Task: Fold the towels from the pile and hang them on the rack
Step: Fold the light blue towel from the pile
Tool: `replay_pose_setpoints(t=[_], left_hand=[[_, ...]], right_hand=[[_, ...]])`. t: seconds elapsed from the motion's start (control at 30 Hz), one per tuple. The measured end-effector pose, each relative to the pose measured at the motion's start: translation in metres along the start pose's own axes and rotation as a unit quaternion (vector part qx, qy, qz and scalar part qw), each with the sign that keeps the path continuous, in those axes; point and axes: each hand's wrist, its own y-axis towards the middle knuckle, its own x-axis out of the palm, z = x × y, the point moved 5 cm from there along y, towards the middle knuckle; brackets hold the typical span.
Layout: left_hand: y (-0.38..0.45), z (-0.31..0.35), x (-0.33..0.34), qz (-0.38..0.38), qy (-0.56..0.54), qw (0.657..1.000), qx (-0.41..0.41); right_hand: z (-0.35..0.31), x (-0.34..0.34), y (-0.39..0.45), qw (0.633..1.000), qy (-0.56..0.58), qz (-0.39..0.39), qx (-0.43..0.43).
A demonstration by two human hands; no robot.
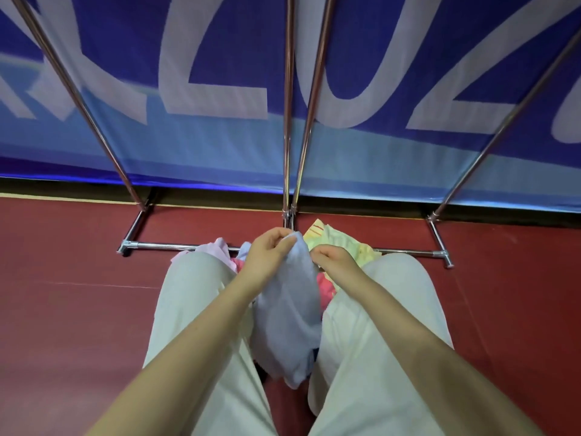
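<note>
Far to my left a slanted metal pole (78,102) of the rack (176,246) runs down to the red floor (63,309), where the rack's low bar lies across in front of my knees. Behind it hangs a blue banner (220,58) with big pale letters.

Just past my left knee a pink towel (217,248) pokes out of the pile on the floor, lying against the low bar.

My left hand (267,256) is curled around the top edge of a light blue towel (287,313), fingers and thumb pinching the cloth near its upper corner. The towel hangs down from there between my legs, in pale trousers (195,309), and its lower end bunches near the floor.

Straight ahead two upright poles (287,121) of the rack meet at the base just beyond my left hand.

My right hand (334,262) is beside the same towel's right edge, fingers curled in and pinching the cloth there, close to my left hand.

Below my right wrist a bright pink cloth (325,289) shows in the pile. Beyond my right hand lies a yellow striped towel (333,239), resting over the low bar. Far right, another slanted pole (503,127) comes down to the rack's foot.
</note>
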Motion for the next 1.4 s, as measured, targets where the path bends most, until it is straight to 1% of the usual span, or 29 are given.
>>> replay_pose_setpoints(t=[0.1,0.27,0.37,0.47,0.5,0.57,0.63,0.7,0.77,0.83,0.93,1.0,1.07,1.17,1.27,1.33,1.4], left_hand=[[-0.011,0.001,0.002,-0.033,0.009,0.999,0.023],[-0.014,-0.006,0.000,-0.053,0.049,0.997,0.038],[-0.015,-0.011,0.001,-0.063,0.058,0.996,0.039],[-0.014,-0.017,0.001,-0.065,0.069,0.995,0.037],[-0.013,-0.018,0.000,-0.063,0.070,0.995,0.032],[-0.011,-0.021,-0.003,-0.054,0.072,0.996,0.025],[-0.009,-0.023,-0.007,-0.041,0.080,0.996,0.023],[-0.008,-0.026,-0.011,-0.015,0.096,0.995,0.010],[-0.006,-0.030,-0.016,0.004,0.134,0.991,-0.001],[-0.005,-0.032,-0.018,0.005,0.172,0.985,0.000],[-0.006,-0.029,-0.021,0.019,0.149,0.989,0.008],[-0.007,-0.024,-0.024,0.031,0.131,0.991,0.019],[-0.006,-0.019,-0.029,0.058,0.113,0.992,0.027],[-0.005,-0.017,-0.045,0.154,0.060,0.986,0.006],[-0.002,-0.023,-0.064,0.249,-0.020,0.968,-0.034],[0.000,-0.031,-0.076,0.292,-0.082,0.950,-0.070],[-0.001,-0.035,-0.085,0.332,-0.116,0.930,-0.102]], right_hand=[[0.001,0.009,-0.005,1.000,0.014,-0.026,-0.008],[0.007,0.009,-0.009,0.992,0.128,0.002,0.018],[0.009,0.010,-0.006,0.989,0.148,-0.008,-0.002],[0.010,0.019,-0.006,0.990,0.132,-0.050,-0.009],[0.009,0.023,-0.006,0.991,0.117,-0.065,-0.007],[0.009,0.028,-0.005,0.995,0.072,-0.072,-0.013],[0.011,0.028,-0.002,0.997,0.045,-0.052,-0.026],[0.011,0.025,0.002,0.998,0.048,-0.011,-0.037],[0.009,0.020,0.004,0.996,0.059,0.031,-0.051],[0.007,0.016,0.003,0.995,0.043,0.056,-0.073],[0.008,0.018,0.001,0.995,0.008,0.037,-0.096],[0.012,0.020,-0.001,0.995,-0.009,0.017,-0.094],[0.016,0.022,-0.003,0.995,-0.021,0.008,-0.092],[0.021,0.020,-0.003,0.995,-0.046,0.006,-0.087],[0.029,0.016,-0.002,0.995,-0.075,-0.003,-0.069],[0.035,0.015,0.000,0.994,-0.089,-0.015,-0.062],[0.040,0.014,0.000,0.993,-0.096,-0.033,-0.055]])
